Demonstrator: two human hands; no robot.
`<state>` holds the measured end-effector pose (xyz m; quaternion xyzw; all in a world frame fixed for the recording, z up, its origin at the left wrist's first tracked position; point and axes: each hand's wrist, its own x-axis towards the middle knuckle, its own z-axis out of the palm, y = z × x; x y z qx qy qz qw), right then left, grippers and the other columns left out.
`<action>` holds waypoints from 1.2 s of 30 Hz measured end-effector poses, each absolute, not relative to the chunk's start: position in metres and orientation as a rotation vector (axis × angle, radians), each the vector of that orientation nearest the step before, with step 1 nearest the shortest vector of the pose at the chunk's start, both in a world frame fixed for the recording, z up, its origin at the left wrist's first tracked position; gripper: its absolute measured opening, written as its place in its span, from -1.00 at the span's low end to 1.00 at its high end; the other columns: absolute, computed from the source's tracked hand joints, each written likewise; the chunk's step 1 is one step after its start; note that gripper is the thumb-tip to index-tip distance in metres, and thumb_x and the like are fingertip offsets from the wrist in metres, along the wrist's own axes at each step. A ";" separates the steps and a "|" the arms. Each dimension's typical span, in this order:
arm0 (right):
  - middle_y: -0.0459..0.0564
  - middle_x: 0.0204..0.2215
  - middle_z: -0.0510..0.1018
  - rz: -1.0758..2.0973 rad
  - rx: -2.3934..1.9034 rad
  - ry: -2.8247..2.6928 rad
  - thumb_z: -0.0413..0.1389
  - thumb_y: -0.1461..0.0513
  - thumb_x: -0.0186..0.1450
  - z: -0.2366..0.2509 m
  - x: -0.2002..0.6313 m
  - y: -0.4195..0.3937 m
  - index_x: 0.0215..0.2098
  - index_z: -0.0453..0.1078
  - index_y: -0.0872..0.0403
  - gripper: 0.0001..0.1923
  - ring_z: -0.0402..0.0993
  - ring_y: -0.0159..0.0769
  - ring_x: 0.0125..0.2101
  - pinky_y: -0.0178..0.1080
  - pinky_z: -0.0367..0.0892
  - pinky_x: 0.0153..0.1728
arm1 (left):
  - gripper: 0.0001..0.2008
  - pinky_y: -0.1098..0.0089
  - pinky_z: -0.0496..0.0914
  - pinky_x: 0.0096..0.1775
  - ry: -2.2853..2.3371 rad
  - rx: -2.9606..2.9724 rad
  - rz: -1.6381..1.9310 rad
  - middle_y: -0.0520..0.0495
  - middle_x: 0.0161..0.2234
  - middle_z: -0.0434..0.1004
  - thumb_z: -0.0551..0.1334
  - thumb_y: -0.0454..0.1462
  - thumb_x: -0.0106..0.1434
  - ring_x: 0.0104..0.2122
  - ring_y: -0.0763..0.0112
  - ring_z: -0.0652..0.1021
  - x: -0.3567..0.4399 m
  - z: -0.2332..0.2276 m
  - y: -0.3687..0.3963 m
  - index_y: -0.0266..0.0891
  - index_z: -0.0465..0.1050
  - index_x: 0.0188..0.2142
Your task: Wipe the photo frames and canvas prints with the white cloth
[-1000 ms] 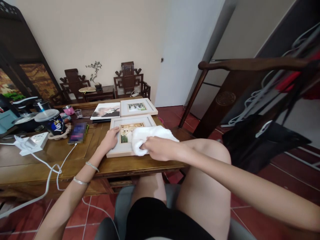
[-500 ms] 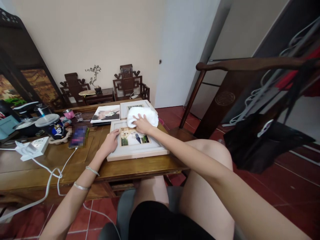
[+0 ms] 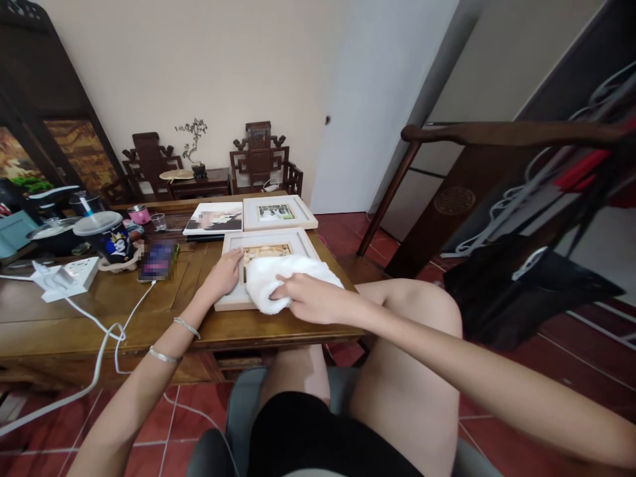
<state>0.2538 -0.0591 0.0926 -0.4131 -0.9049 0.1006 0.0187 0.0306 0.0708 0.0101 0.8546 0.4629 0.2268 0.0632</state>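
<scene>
A light wooden picture frame [image 3: 228,252] lies flat on the brown table [image 3: 199,324], close to its front edge. My right hand [image 3: 313,298] is closed on a folded white cloth [image 3: 268,278], which rests over the front and middle of that frame and hides most of its photo. My left hand [image 3: 224,273] lies on the frame's left border, fingers stretched out and holding nothing. Behind sits a second picture frame [image 3: 305,222] with a small photo, beside a photo panel [image 3: 213,218].
On the left stand a lidded cup [image 3: 106,238], a phone [image 3: 158,260] on a white cable, and a white power strip [image 3: 79,273]. A small glass [image 3: 159,222] is farther back. To the right is a wooden chair [image 3: 447,192] with dark bags [image 3: 517,285] beyond it.
My right hand has drawn the cloth from the frame's far edge toward its near edge, uncovering the rear frame and covering much of the front photo. My left hand stays at the left border.
</scene>
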 end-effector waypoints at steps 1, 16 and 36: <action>0.19 -0.07 0.61 0.287 -1.290 -2.785 -0.06 0.49 0.15 0.089 0.252 -0.057 0.02 0.53 0.12 -0.45 0.47 -0.06 0.04 -0.16 0.29 0.00 | -0.53 0.14 0.16 0.32 1.396 2.583 0.682 -0.36 0.27 0.29 -0.05 -0.34 0.38 0.30 0.14 0.30 0.031 0.010 0.071 -0.48 0.35 0.19; 0.24 0.36 0.15 -0.214 -1.579 -2.612 -0.05 0.44 0.25 0.051 0.226 0.079 0.14 0.42 0.20 -0.49 -0.02 0.22 0.31 0.33 0.03 0.18 | -0.56 0.12 0.22 0.28 1.381 2.610 0.720 -0.29 0.22 0.38 -0.03 -0.36 0.36 0.23 0.16 0.39 0.028 0.005 0.079 -0.34 0.39 0.16; 0.21 0.35 0.18 0.015 -1.441 -2.739 -0.07 0.50 0.18 0.057 0.249 0.012 0.19 0.39 0.17 -0.37 -0.02 0.13 0.36 0.25 0.05 0.23 | -0.55 0.12 0.22 0.28 1.414 2.575 0.679 -0.31 0.24 0.36 -0.05 -0.36 0.37 0.26 0.15 0.35 0.029 0.007 0.074 -0.36 0.38 0.16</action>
